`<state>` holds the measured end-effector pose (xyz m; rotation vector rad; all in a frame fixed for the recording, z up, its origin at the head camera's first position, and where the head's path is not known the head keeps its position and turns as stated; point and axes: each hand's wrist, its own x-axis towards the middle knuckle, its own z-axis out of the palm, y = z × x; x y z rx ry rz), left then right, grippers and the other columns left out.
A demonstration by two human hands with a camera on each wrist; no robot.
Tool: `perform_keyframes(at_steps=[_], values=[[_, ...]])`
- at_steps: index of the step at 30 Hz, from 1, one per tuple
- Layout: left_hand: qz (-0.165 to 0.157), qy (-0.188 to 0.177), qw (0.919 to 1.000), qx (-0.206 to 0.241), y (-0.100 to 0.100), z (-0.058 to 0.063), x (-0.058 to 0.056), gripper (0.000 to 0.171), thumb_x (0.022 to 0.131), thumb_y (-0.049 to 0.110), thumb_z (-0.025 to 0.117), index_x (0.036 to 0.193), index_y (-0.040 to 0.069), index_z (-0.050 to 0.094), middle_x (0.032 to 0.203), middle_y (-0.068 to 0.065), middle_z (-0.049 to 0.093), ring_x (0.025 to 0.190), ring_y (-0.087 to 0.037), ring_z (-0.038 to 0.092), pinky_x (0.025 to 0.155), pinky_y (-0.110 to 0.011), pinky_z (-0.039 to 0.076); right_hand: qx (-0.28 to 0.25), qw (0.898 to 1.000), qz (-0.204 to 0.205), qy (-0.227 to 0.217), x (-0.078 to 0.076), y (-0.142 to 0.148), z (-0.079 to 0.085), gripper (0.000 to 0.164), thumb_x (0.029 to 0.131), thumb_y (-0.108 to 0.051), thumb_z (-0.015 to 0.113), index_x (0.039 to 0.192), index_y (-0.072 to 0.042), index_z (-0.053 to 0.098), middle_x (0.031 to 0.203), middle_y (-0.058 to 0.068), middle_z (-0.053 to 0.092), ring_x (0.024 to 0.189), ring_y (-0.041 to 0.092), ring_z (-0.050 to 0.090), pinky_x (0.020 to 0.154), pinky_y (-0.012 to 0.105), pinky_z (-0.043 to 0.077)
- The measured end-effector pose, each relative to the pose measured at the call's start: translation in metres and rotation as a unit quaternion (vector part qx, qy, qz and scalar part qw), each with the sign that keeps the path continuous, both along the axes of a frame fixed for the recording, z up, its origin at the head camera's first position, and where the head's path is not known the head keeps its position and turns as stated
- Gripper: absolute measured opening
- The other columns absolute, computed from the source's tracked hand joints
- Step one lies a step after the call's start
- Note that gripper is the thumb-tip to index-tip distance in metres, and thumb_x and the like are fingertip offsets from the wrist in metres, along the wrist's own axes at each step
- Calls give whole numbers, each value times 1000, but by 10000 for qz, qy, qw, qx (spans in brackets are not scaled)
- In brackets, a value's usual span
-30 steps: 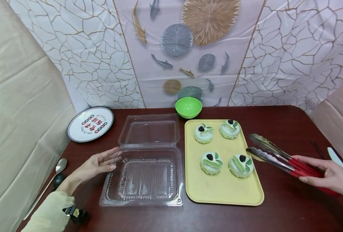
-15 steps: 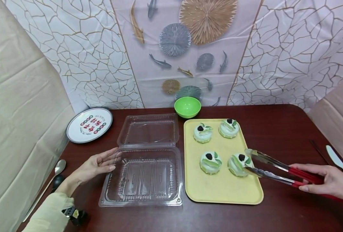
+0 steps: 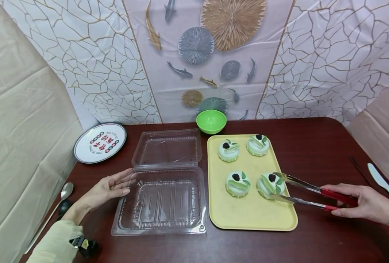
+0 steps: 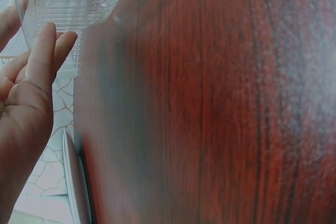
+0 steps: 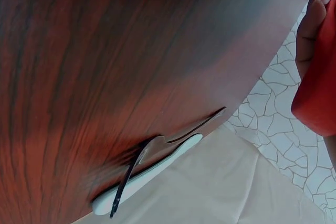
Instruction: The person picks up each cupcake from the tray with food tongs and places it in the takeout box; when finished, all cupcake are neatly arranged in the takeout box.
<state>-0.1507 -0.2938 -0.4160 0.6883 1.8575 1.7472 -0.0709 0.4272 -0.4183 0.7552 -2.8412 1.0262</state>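
In the head view my right hand (image 3: 362, 203) grips red-handled metal tongs (image 3: 307, 186). Their spread tips stand at the far and near sides of the front-right small round cake (image 3: 270, 185), on the yellow tray (image 3: 247, 221); whether they touch it is hard to tell. Several such cakes, topped with a dark berry and green leaves, sit there. My left hand (image 3: 107, 188), fingers fairly straight, touches the left rim of an open clear plastic container (image 3: 163, 199), its hinged lid laid back. The left wrist view shows those fingers (image 4: 42, 59) against the clear plastic.
A green bowl (image 3: 211, 121) stands behind the tray. A patterned white plate (image 3: 100, 143) lies back left, with a long spoon (image 3: 66, 190) along the left edge. A white-handled utensil (image 3: 383, 182) and a thin dark one (image 3: 358, 168) lie at the right edge.
My right hand has moved left with the tongs, bringing their tips from beside the tray to either side of the front-right cake. My left hand stays at the container's rim.
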Motion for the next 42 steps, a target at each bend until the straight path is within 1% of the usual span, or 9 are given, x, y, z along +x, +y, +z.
perform_keyframes(at_steps=[6,10,13,18,22,26,31,34,42], values=[[-66,6,9999,138,-1,-1,0,72,96,-9,50,149,-16,3,145,16,50,131,2,49,100,-15,47,228,9996,-74,172,-1,-4,1,68,63,0,87,125,-16,66,115,-38,52,101,-22,43,73,0,31],[-84,-14,9998,182,-2,-2,1,72,96,-9,50,150,-16,3,145,16,49,132,2,49,100,-15,47,161,9996,94,213,-2,-6,4,72,62,2,86,128,-17,64,111,-33,54,86,-12,52,68,3,32],[-84,-27,9998,200,-2,-2,1,72,96,-9,50,150,-15,3,146,16,49,132,2,49,100,-15,47,248,9986,187,435,-4,-10,3,73,60,1,88,127,-16,64,110,-32,55,80,-8,56,69,4,34],[-111,-23,9996,263,-2,-3,2,71,96,-10,49,149,-17,2,145,16,49,132,2,49,100,-15,47,499,9947,154,881,-7,-17,2,73,54,-4,91,122,-17,67,114,-35,54,96,-19,48,76,0,31],[-130,-11,9995,298,-2,-2,3,71,96,-10,49,148,-18,1,146,16,49,132,2,48,101,-15,46,564,9930,-20,1034,-7,-18,-1,72,52,-6,92,119,-20,69,117,-39,50,107,-25,38,79,-2,28],[-97,-45,9995,283,-3,-2,4,72,96,-9,49,148,-18,1,145,16,50,132,2,49,101,-15,46,513,9930,-135,1058,-6,-20,-3,71,52,-5,92,118,-20,70,118,-39,49,111,-26,35,80,-2,27],[-38,-121,9997,200,-3,-1,3,73,96,-8,51,149,-17,1,144,17,50,132,2,49,100,-15,47,433,9909,-124,1267,-5,-22,1,71,51,-1,91,116,-17,70,114,-37,52,102,-22,42,77,-1,31],[-5,-133,9998,142,-3,-2,2,73,96,-8,51,150,-16,2,144,17,50,131,3,49,99,-15,47,494,9884,-161,1427,-5,-24,7,70,50,1,90,116,-15,70,110,-36,53,89,-15,46,67,3,34],[-15,-13,9999,117,0,0,0,72,96,-8,51,149,-16,4,144,17,50,131,3,49,99,-15,48,534,9841,-553,1601,-12,-39,29,70,50,-1,92,115,-15,70,106,-38,49,77,-11,47,55,8,34]])
